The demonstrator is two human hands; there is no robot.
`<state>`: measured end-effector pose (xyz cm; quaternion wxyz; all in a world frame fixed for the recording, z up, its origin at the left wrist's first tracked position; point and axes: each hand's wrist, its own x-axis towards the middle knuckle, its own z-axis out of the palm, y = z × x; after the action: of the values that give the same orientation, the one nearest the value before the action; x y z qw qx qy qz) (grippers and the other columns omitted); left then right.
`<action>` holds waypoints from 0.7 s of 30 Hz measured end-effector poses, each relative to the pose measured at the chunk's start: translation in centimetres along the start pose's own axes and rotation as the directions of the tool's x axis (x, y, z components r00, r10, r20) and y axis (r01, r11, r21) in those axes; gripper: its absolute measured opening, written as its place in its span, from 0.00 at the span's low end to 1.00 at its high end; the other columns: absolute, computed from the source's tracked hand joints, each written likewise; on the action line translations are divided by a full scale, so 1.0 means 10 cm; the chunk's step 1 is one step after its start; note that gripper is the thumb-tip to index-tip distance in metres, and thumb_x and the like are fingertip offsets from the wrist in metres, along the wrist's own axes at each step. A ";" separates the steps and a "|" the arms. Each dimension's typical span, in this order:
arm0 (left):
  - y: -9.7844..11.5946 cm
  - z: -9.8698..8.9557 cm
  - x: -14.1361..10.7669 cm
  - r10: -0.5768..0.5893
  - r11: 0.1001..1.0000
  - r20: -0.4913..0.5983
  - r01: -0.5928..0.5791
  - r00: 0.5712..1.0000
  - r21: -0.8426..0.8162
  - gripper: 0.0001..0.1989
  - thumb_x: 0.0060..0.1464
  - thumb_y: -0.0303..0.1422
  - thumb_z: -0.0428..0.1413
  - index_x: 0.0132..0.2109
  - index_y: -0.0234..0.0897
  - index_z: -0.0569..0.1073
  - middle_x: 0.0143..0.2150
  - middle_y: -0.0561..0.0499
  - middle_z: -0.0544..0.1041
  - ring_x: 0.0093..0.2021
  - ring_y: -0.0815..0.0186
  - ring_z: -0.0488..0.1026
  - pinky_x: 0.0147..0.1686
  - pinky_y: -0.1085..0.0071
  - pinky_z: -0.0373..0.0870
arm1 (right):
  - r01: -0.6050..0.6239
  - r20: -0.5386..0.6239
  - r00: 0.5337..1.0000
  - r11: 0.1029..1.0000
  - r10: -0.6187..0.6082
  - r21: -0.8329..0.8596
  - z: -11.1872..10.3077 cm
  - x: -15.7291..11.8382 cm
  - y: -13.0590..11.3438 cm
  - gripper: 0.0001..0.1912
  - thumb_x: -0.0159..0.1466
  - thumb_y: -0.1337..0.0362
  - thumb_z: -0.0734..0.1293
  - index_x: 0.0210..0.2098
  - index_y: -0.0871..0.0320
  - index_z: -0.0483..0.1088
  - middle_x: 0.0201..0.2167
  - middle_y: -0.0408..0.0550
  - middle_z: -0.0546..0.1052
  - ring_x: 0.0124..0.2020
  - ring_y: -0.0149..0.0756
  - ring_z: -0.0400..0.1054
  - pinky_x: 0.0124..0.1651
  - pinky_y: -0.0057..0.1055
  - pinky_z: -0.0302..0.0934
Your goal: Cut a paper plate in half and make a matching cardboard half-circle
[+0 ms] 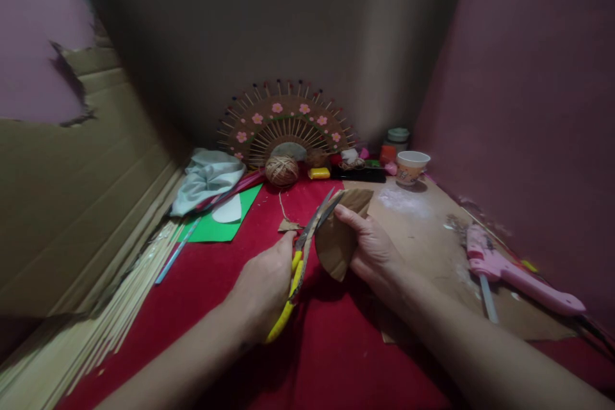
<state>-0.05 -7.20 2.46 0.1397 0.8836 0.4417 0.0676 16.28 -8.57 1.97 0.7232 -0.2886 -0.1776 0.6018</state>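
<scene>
My left hand [266, 285] is closed around the yellow handles of a pair of scissors [296, 269], whose blades point up and away, slightly parted. My right hand [377, 246] pinches a piece of brown cardboard [336, 240] with a curved lower edge, thumb on top. The blades lie at the cardboard's left edge, where a narrow strip [308, 250] hangs down beside the handles. Just beyond my left hand, a small cardboard scrap [288, 225] rests on the red cloth [331, 346].
A flower-decorated fan [283, 109] stands at the back behind a ball of twine [282, 170]. Thin sticks [129, 295], green paper [245, 208] and a pale cloth [209, 176] lie left. A paper cup [410, 168] and pink glue gun [519, 278] sit right.
</scene>
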 end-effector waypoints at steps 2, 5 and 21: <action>0.04 -0.04 -0.01 -0.035 0.999 0.029 0.036 0.999 -0.002 0.27 0.49 0.30 0.48 0.57 0.34 0.52 0.43 0.41 0.73 0.43 0.54 0.72 0.38 0.64 0.66 | 0.002 -0.009 1.000 1.000 -0.002 -0.003 0.00 0.00 0.00 0.10 0.46 0.68 0.72 0.29 0.59 0.71 0.22 0.42 0.77 0.23 0.34 0.70 0.36 0.35 0.66; 0.08 -0.08 -0.01 -0.094 0.995 0.058 0.094 0.994 -0.012 0.21 0.53 0.30 0.45 0.55 0.35 0.56 0.39 0.43 0.75 0.39 0.56 0.74 0.36 0.66 0.66 | 0.004 -0.025 1.000 1.000 -0.004 -0.010 0.00 0.00 0.01 0.11 0.45 0.68 0.73 0.29 0.59 0.71 0.22 0.42 0.76 0.23 0.34 0.70 0.36 0.35 0.66; 0.01 -0.05 0.00 -0.088 0.990 0.067 0.080 0.994 0.113 0.12 0.54 0.30 0.44 0.46 0.34 0.61 0.32 0.44 0.75 0.33 0.56 0.75 0.28 0.69 0.64 | -0.002 0.012 1.000 0.998 0.003 -0.057 -0.03 0.02 0.00 0.13 0.45 0.66 0.73 0.30 0.60 0.70 0.24 0.44 0.77 0.23 0.34 0.70 0.34 0.34 0.66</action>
<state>-0.11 -7.12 2.98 0.1091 0.8725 0.4763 0.0056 16.48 -8.47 1.72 0.7129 -0.3058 -0.1985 0.5991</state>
